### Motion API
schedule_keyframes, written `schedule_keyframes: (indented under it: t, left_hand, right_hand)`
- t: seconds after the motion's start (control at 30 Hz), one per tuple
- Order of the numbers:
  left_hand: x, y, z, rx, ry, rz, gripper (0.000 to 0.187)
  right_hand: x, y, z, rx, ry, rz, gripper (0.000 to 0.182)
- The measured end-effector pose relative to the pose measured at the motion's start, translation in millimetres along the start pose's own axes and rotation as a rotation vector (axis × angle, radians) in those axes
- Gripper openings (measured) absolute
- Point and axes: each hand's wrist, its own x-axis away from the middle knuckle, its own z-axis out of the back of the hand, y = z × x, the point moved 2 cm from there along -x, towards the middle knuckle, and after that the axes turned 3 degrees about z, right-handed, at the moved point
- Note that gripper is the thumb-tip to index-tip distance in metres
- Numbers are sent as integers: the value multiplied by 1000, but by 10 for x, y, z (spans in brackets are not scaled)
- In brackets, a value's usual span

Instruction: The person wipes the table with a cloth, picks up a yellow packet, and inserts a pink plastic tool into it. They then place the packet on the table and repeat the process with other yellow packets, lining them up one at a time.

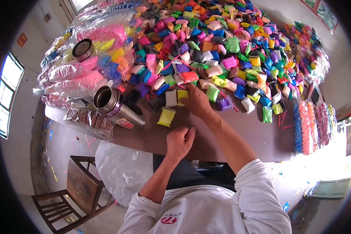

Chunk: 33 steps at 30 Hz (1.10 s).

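Nearest the camera, the left hand [179, 141] rests on the brown table [257, 136] near its front edge, fingers loosely curled and holding nothing, with a yellow packet [166, 117] lying on the tabletop just beyond its fingertips, apart from them. The right hand [197, 102] lies farther out, palm down, its fingers spread flat over a yellow-green packet [182, 94] at the edge of the heap of coloured packets [222, 43]; whether it grips that packet cannot be told. An open steel flask [113, 105] lies to the left.
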Motion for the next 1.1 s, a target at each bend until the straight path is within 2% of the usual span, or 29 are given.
schedule_keyframes:
  t: [0.07, 0.1, 0.2, 0.23, 0.27, 0.33, 0.43, 0.53, 0.67, 0.77, 0.87, 0.97, 1.07, 1.1]
  left_hand:
    - [-2, -95, -35, 75, 11, 58, 34]
    - [18, -139, -50, 114, 11, 93, 36]
    - [15, -114, -27, 410, 22, 243, 40]
    - [24, -130, -42, 500, -6, 279, 41]
    - [19, -115, -60, 526, -17, 268, 42]
    - [25, -90, -34, 338, -143, 215, 43]
    - [-17, 30, 1, 72, -177, 18, 44]
    - [-27, 35, -8, 90, -131, -10, 44]
    - [8, -49, -20, 172, -133, 82, 43]
    - [0, -38, -29, 177, -115, 81, 42]
    - [1, -48, -32, 174, -114, 53, 42]
    - [-7, -56, -24, 247, -124, 73, 41]
    - [9, -103, -26, 317, -159, 138, 41]
    - [1, -92, -18, 333, -157, 132, 41]
  right_hand:
    - [144, 10, 155, -250, -19, -126, 58]
    - [251, 62, 218, -383, 32, -84, 52]
    - [663, 203, 406, -694, -100, -127, 43]
    - [804, 156, 521, -712, -137, -204, 37]
    - [910, 188, 541, -732, -157, -190, 37]
    - [1047, 217, 550, -782, -191, -148, 38]
    - [1143, 198, 425, -936, -151, -150, 35]
    - [1163, 204, 286, -1033, -116, -166, 33]
    - [1192, 103, 275, -1282, -116, -236, 32]
    - [1217, 127, 409, -1232, -217, -344, 32]
    - [1237, 170, 251, -1081, -212, -183, 34]
    - [1235, 143, 252, -949, -199, -126, 32]
    - [1254, 87, 202, -1209, -116, -203, 30]
    - [1246, 87, 238, -1214, -171, -231, 29]
